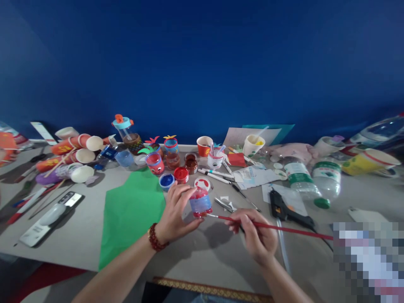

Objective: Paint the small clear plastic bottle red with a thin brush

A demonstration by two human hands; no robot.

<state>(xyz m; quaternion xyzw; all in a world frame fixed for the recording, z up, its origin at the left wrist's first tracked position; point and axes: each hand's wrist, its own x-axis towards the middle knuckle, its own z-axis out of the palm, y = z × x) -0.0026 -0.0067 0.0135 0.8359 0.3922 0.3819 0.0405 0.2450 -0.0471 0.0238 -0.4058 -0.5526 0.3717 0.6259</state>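
Note:
My left hand (175, 206) is closed around a small plastic cup (200, 203), painted red at both ends with a blue band in the middle. The cup is tilted above the table. In my right hand (255, 235) is a long red paintbrush (290, 229), its tip touching the cup's lower edge. Just behind the cup stand a jar of blue paint (166, 181) and a jar of red paint (181, 174), both without lids. A white lid smeared with red (202, 184) lies close to the cup.
Green paper (129, 223) lies left of my left arm, with a phone (52, 219) further left. Scissors (224, 204), pens and a glue gun (287, 210) lie to the right. Plastic bottles (301, 179) and decorated cups (154, 163) line the back. A blurred patch covers the lower right.

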